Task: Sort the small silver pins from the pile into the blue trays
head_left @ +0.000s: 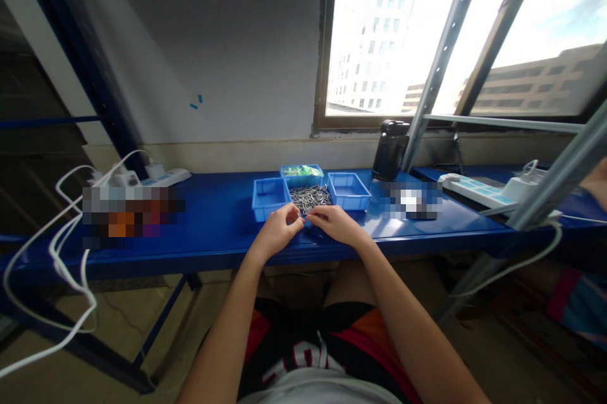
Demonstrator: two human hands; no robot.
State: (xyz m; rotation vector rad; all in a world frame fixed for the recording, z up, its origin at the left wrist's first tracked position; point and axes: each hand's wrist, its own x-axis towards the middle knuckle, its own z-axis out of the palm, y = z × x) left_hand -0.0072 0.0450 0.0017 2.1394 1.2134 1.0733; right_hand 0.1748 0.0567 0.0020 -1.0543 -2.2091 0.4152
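Observation:
Over the front of the blue table, my left hand (283, 225) and my right hand (331, 222) nearly meet at the fingertips. Both are closed in a pinch; whatever they hold is too small to make out. Just beyond them lies a heap of small silvery metal pieces (310, 197), which look like screws. To its left is a blue plastic bin (269, 196), and to its right another blue bin (349, 191). Behind the heap, a third blue bin (301, 174) contains green, shiny material that looks like plastic bags.
The blue table (213, 220) runs along the wall under a window. A black bottle-like container (391, 150) stands at the back right. Power strips (165, 177) with white cables lie left and right. A metal post (559, 164) rises at right, near another person's arm (596, 186).

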